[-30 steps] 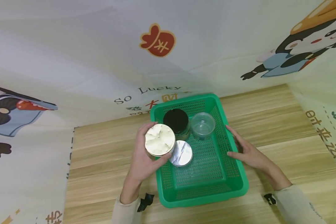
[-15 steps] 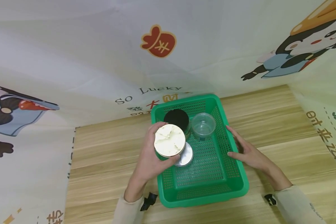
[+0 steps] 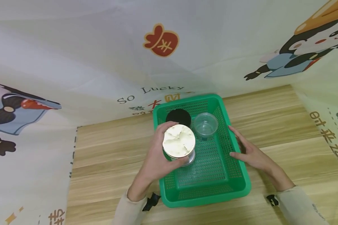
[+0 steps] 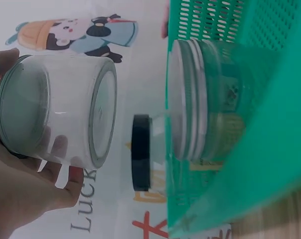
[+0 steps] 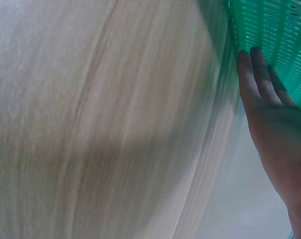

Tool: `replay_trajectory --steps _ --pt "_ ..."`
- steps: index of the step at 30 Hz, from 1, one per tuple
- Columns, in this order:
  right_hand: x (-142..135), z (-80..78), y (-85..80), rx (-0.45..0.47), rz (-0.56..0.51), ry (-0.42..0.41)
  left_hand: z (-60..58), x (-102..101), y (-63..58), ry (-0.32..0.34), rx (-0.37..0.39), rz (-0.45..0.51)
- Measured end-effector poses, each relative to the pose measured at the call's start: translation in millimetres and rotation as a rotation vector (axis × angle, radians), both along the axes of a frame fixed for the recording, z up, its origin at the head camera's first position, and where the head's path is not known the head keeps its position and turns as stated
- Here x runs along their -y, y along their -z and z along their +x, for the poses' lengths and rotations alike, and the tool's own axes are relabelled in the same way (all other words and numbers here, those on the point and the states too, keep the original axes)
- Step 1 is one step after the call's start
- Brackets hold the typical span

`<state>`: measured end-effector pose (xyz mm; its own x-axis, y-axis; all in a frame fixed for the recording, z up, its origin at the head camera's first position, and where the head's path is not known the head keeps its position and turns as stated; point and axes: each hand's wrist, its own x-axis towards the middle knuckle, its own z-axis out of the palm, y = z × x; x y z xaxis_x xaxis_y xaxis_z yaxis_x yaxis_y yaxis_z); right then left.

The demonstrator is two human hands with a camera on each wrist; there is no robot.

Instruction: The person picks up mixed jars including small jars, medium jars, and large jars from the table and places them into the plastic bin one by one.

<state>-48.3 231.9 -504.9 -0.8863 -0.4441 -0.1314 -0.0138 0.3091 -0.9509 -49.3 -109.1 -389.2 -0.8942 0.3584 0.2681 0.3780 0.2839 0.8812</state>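
Observation:
My left hand (image 3: 157,159) grips a clear jar (image 3: 179,141) with a dented pale-gold lid, fingers and thumb round its upper part. The jar hangs lid up over the left side of a green basket (image 3: 205,202); its see-through body and base show in the left wrist view. Beneath it in the basket stands a silver-lidded jar (image 4: 190,99), mostly covered in the head view. A black-lidded jar (image 3: 179,116) stands behind. My right hand (image 3: 252,156) rests on the basket's right side, thumb over the rim and straight fingers along the outer wall.
A clear round tub (image 3: 205,126) stands in the basket's back right corner. The basket sits on a wood-grain table (image 3: 107,150), its far end near a printed cloth backdrop (image 3: 101,62). More printed cloth hangs at both sides.
My left hand has carried the gold-lidded jar to the right, from the basket's left rim to over the silver-lidded jar, covering most of it. My right hand has stayed on the rim.

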Motion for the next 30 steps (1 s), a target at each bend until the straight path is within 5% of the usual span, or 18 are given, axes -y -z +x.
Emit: replay_trajectory --steps 15,30 --pt "0 -1.7 1.6 -0.001 -0.014 -0.008 -9.7 -17 -10.3 0.057 -0.009 0.027" --pt "1 -0.8 4.4 -0.012 -0.017 -0.008 -15.1 -47 5.0 0.174 0.035 -0.007"
